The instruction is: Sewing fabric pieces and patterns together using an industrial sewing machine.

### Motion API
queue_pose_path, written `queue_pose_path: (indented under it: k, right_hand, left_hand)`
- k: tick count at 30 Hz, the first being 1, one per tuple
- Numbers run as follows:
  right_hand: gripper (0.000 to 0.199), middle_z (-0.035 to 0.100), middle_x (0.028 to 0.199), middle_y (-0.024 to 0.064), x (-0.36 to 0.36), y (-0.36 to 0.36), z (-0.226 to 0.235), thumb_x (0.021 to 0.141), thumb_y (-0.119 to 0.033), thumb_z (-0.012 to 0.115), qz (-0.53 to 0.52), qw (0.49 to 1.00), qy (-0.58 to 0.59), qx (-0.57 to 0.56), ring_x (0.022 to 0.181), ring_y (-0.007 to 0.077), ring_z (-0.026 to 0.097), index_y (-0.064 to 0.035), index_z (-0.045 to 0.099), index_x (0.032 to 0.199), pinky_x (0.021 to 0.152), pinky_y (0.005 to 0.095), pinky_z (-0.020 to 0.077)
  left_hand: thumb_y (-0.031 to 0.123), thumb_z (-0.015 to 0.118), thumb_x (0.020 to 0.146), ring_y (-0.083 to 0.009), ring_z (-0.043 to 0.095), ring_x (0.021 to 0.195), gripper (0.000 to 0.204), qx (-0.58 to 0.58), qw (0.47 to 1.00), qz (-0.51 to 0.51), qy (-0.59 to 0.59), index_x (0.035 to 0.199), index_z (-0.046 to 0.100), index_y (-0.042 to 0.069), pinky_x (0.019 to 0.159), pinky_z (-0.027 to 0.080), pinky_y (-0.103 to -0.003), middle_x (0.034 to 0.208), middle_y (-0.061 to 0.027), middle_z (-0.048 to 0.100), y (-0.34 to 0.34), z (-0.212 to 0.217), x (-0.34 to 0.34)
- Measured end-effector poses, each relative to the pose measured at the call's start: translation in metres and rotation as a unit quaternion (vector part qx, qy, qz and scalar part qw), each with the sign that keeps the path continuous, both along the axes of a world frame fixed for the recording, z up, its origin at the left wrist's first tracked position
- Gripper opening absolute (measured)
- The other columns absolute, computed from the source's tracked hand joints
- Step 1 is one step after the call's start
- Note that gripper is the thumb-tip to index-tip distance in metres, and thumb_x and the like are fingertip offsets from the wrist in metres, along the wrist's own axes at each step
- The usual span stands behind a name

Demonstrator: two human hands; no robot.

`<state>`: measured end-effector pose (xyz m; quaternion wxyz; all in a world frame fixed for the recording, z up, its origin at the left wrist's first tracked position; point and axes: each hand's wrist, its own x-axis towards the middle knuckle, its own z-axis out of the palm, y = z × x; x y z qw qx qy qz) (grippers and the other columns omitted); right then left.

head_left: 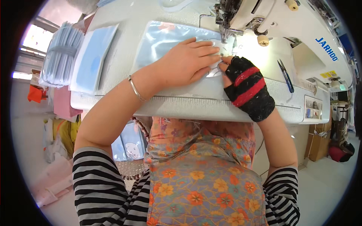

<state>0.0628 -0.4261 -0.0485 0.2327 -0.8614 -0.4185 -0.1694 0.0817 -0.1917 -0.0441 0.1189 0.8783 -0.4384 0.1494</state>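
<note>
A glossy light-blue plastic sheet (pixel 151 44) with a white printed figure near its right edge lies on the sewing machine table (pixel 120 67). My left hand (pixel 186 62) rests flat on it, fingers stretched toward the right edge. My right hand (pixel 247 84), in a black fingerless glove with red stripes, has its bare fingers bent together at that edge, close to my left fingertips. It appears to pinch the sheet there, though the fingers partly hide the grip. Just beyond both hands stands the sewing machine's presser foot (pixel 224 35), at the sheet's far right edge.
A tied bundle of clear plastic pieces (pixel 62 56) and a stack of blue sheets (pixel 92 60) sit at the left. Thread snips (pixel 285 75) lie to the right, below the sewing machine arm (pixel 301 22). Beneath the table, a basket (pixel 132 169) holds blue printed pieces (pixel 130 145).
</note>
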Motion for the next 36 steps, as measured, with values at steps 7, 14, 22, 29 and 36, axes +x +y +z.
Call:
queue_pose_path:
  k: [7,14,22,29,36]
  right_hand:
    - [0.034,0.060,0.120,0.0192,0.010,0.003,-0.004,0.082,-0.007,0.063,-0.036,0.999,-0.007,-0.031,0.109,0.0358,0.058,-0.0007,0.061,0.115,0.096,0.0432,0.0472]
    - [0.039,0.057,0.125,0.0200,0.009,0.003,-0.004,0.082,-0.010,0.063,-0.028,0.998,-0.012,-0.048,0.114,0.0371,0.055,0.0000,0.058,0.120,0.101,0.0435,0.0438]
    - [0.042,0.055,0.129,0.0200,0.011,0.004,-0.001,0.083,-0.011,0.063,-0.047,0.997,-0.006,-0.065,0.120,0.0377,0.052,-0.0002,0.058,0.123,0.105,0.0439,0.0412]
    - [0.039,0.055,0.130,0.0175,0.014,0.002,-0.005,0.084,-0.012,0.061,-0.057,0.997,-0.006,-0.044,0.121,0.0360,0.052,-0.0004,0.059,0.122,0.105,0.0443,0.0407]
    - [0.035,0.060,0.123,0.0171,0.018,0.000,-0.004,0.084,-0.007,0.060,-0.055,0.997,-0.012,-0.045,0.115,0.0355,0.055,-0.0020,0.061,0.118,0.101,0.0442,0.0434]
  left_hand:
    - [0.015,0.058,0.087,-0.0262,0.051,0.127,0.033,0.004,1.000,0.006,-0.008,0.120,0.062,0.012,0.106,0.040,-0.047,0.133,-0.0064,0.058,0.002,-0.002,0.009]
    - [0.013,0.058,0.087,-0.0261,0.052,0.127,0.033,-0.010,0.999,0.035,-0.017,0.120,0.062,0.010,0.103,0.042,-0.046,0.133,-0.0053,0.058,-0.001,-0.006,0.019]
    - [0.017,0.055,0.091,-0.0253,0.055,0.123,0.031,-0.002,0.998,0.066,-0.009,0.120,0.062,0.009,0.097,0.049,-0.039,0.133,-0.0043,0.059,-0.004,0.001,0.017]
    - [0.015,0.052,0.088,-0.0251,0.058,0.119,0.035,0.028,0.993,0.113,0.022,0.121,0.061,0.007,0.093,0.052,-0.038,0.133,-0.0063,0.059,-0.014,0.010,0.002]
    - [0.012,0.052,0.083,-0.0285,0.062,0.106,0.033,0.060,0.987,0.146,0.023,0.111,0.062,-0.001,0.084,0.054,-0.040,0.119,-0.0130,0.062,-0.026,0.015,-0.014]
